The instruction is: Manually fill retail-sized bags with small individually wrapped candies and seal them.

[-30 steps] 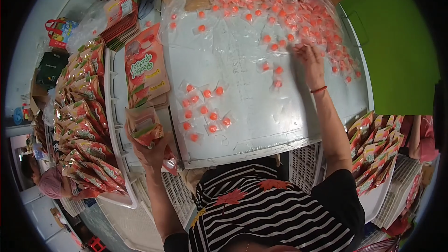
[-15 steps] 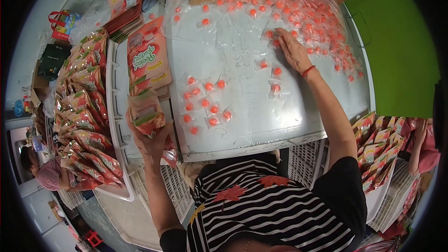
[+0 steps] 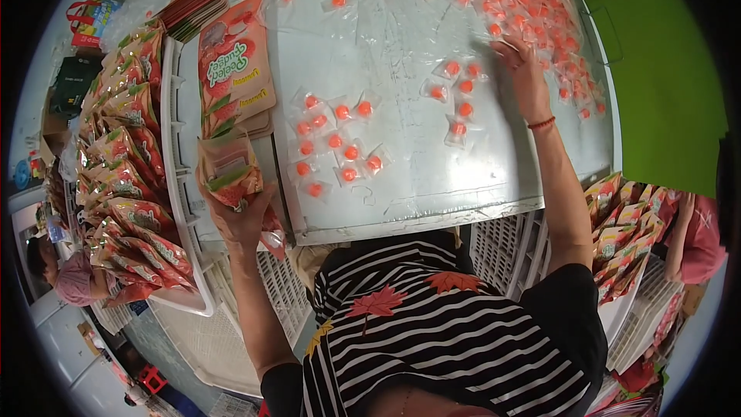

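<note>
My left hand (image 3: 241, 220) is closed around a red-and-tan candy pouch (image 3: 230, 162), its open mouth facing up at the left of the table. Beside that pouch lies a stack of flat pouches (image 3: 235, 62). Over the table's right half, my right hand (image 3: 526, 81) has its fingers loosely stretched and slightly bent, at the near edge of a big pile of clear-wrapped orange-red candies (image 3: 532, 23). No candy shows in it. Left of it sits a small group of wrapped candies (image 3: 465, 109). A second loose group of candies (image 3: 334, 141) lies nearer the left edge.
A white crate (image 3: 179, 185) of filled pouches (image 3: 127, 162) stands at the left. More filled pouches (image 3: 614, 224) are at the lower right, by a co-worker in pink (image 3: 701, 235). Another person (image 3: 77, 282) is at the far left. Clear plastic film edges the candy pile.
My right hand has moved right toward the pile, leaving a few more candies in the small middle group. The left hand still holds the pouch. The whole view has shifted slightly.
</note>
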`<state>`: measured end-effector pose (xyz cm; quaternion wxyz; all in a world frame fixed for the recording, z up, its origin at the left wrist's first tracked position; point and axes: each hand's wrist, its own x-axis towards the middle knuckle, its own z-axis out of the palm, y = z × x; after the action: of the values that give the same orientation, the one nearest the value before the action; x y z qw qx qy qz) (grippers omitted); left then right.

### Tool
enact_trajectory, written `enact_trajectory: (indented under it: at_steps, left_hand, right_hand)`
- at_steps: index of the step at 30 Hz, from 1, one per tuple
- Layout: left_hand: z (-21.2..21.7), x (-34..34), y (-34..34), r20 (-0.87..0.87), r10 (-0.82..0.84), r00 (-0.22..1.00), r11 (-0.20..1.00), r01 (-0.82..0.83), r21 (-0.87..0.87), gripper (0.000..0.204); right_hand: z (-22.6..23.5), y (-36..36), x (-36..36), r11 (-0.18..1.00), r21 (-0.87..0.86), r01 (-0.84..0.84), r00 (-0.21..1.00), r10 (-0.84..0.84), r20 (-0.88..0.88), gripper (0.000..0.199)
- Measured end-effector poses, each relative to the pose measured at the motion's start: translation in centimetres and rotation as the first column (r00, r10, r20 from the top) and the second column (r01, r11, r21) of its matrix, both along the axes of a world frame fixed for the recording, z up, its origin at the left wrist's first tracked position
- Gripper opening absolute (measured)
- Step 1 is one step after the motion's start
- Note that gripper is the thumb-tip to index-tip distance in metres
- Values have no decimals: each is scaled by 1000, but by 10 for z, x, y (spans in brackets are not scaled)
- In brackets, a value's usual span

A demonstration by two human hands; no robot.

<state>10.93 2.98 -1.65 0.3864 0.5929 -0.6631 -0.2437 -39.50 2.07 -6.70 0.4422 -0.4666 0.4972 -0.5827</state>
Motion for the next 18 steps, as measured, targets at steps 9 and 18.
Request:
enact_trajectory:
  at_steps: [9, 18]
  left_hand:
    - [10, -17, 0, 55, -52, 997, 997, 55, -56, 101]
    - [20, -39, 10, 485, -197, 852, 951, 286, -116, 94]
  right_hand:
    - [9, 35, 67, 963, -69, -260, 215, -12, -976, 82]
    - [-7, -16, 118, 936, -174, -306, 276, -88, -957, 55]
